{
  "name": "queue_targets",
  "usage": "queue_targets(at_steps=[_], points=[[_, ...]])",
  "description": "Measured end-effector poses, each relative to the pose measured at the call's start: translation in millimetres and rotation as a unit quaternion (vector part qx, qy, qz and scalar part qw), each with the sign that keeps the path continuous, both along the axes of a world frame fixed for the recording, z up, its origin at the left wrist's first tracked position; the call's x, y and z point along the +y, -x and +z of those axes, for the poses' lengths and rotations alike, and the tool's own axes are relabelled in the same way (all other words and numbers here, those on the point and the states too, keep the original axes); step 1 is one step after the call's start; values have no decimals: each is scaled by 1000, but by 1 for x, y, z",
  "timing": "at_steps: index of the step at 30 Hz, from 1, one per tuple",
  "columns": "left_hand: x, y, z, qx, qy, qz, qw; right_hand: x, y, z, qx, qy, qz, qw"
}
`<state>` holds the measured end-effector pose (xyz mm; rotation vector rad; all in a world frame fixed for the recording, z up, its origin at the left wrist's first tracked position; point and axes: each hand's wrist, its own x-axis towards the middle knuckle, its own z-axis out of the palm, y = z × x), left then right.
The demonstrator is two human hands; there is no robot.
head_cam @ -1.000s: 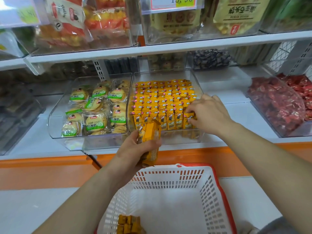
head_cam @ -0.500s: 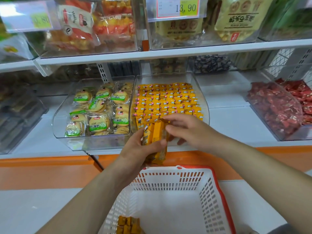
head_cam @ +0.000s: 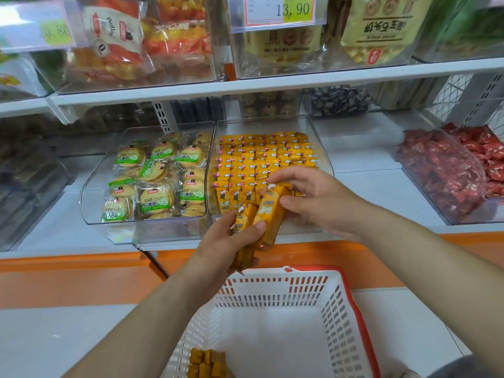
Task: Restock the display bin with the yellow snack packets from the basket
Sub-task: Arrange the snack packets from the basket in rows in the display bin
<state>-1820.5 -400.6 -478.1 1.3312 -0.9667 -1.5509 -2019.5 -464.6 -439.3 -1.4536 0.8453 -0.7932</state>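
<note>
**A:** Head view: what has changed over the last second?

**B:** The right hand (head_cam: 321, 197) was down in the front right corner of the display bin (head_cam: 261, 126), setting a packet into the row. It has since drawn back to the bin's front edge. Now its thumb and fingertips pinch the top of a single packet (head_cam: 268, 211), tilting it out of the bundle (head_cam: 243, 218).

**A:** And the other hand?

**B:** The left hand (head_cam: 223, 244) has kept its fingers curled round that bundle. It sits just in front of the bin, above the basket (head_cam: 272, 290).

**A:** Where is the rest of the stock?

**B:** The yellow snack packets (head_cam: 261, 156) stand in tight rows that fill the bin almost to its front. A few loose packets (head_cam: 207, 364) lie in the basket's near left corner, below the bin.

**A:** Materials and shapes?

**B:** The bin is clear hard plastic with a curved front wall. The packets are small glossy oblongs, orange-yellow with a cartoon print. The basket is white slotted plastic with a red rim.

**A:** What surrounds the bin?

**B:** Just left of it, a matching clear bin holds round biscuits (head_cam: 155, 197) in see-through wrappers with green labels. Well to its right is a heap of crinkly red sweets (head_cam: 441, 173). Above it hangs a price tag (head_cam: 281, 9) reading 13.90.
</note>
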Motion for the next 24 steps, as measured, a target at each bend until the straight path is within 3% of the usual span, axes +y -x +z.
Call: queue_targets(at_steps=[4, 7, 10, 17, 21, 24], points=[[-1, 2, 0, -23, 15, 5, 1000, -4, 0, 0, -45, -49, -25, 997], [-2, 3, 1, -49, 22, 21, 998, -6, -5, -5, 27, -6, -54, 998], [-1, 3, 2, -62, 28, 20, 997, -10, -7, -5, 33, 19, -60, 997], [-4, -7, 18, -66, 78, 83, 991, -12, 2, 4, 70, 17, 77, 994], [-1, -6, 21, -62, 86, 81, 991, -5, -10, -1, 131, 68, 88, 985], [-2, -8, 22, -51, 71, 78, 993, -11, -3, 6, 133, 54, 97, 985]])
